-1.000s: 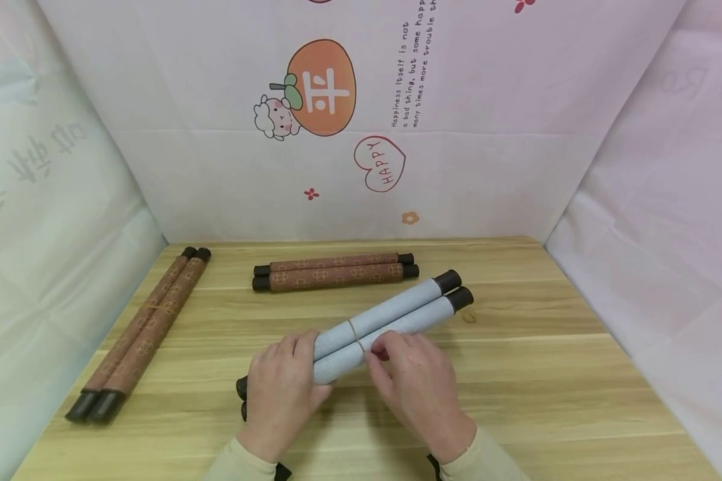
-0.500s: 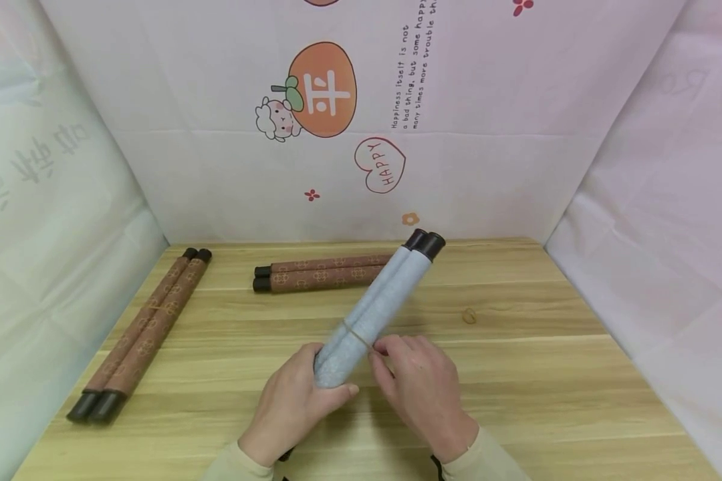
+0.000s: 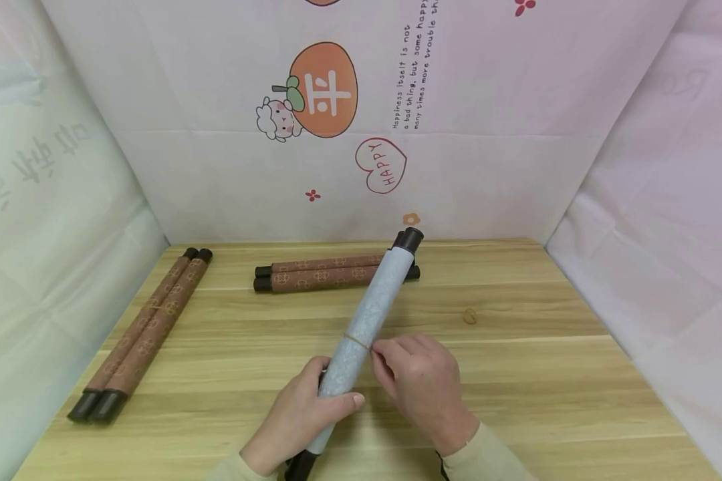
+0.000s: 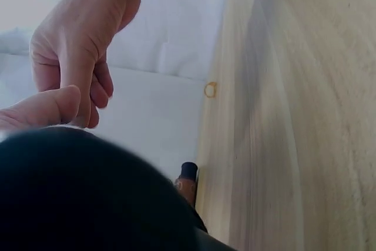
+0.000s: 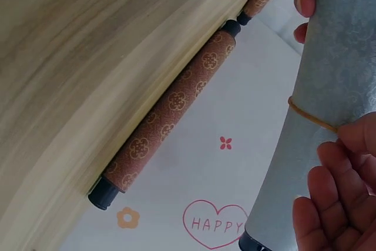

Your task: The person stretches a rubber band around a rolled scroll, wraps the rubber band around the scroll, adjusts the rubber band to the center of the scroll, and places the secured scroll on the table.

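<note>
Two pale blue-grey scrolls (image 3: pixel 367 300) with dark end knobs are held together, slanting up and away over the table; one largely covers the other in the head view. A thin tan rubber band (image 3: pixel 356 341) circles them near the middle. My left hand (image 3: pixel 297 409) grips the scrolls below the band, its thumb lying across the front. At the band's right side, my right hand (image 3: pixel 424 384) pinches it between thumb and index finger. In the right wrist view the band (image 5: pixel 314 121) runs straight to those fingertips, and left fingers curl round the scroll's far edge.
Two brown patterned scrolls (image 3: pixel 319 274) lie side by side at the back of the wooden table (image 3: pixel 535 374). Another brown pair (image 3: pixel 147 334), banded, lies along the left. A loose rubber band (image 3: pixel 470 316) rests right of centre. White printed cloth (image 3: pixel 228 180) walls the sides and back.
The blue-grey scrolls have swung from a low slant to a steeper one and rolled, so one now hides most of the other. My right hand has kept its pinch on the band throughout.
</note>
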A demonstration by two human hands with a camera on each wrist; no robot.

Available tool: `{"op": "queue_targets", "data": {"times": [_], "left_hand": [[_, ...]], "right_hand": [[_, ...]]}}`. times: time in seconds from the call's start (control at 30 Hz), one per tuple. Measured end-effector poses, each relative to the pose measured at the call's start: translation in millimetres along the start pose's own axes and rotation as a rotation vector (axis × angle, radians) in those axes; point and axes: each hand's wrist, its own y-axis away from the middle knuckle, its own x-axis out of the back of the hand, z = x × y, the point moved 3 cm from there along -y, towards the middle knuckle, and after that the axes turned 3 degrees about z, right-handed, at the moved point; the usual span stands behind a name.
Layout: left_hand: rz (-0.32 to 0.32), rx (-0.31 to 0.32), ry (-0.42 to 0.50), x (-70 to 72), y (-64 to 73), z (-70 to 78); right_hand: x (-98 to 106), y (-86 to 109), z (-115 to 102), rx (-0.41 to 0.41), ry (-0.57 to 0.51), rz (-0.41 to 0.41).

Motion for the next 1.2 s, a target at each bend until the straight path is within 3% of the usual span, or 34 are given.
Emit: {"op": "queue_targets", "data": {"times": [0.3, 0.67, 0.9, 1.2], "left_hand": [[0.002, 0.014, 0.047, -5.1, 4.2, 1.7], [-0.01, 0.003, 0.104, -4.2, 4.3, -0.2], [-0.087, -0.019, 0.197, -4.5, 5.5, -3.0], [-0.129, -0.046, 0.202, -4.1, 6.4, -3.6]], "right_hand": [[-1.9, -1.2, 2.1, 0.001, -0.023, 0.082], [0.8, 1.7, 4.8, -0.014, -0.043, 0.028], [0.2, 3.2, 6.4, -0.024, -0.04, -0.009], [-1.2, 2.6, 5.9, -0.011, -0.048, -0.002]]}}
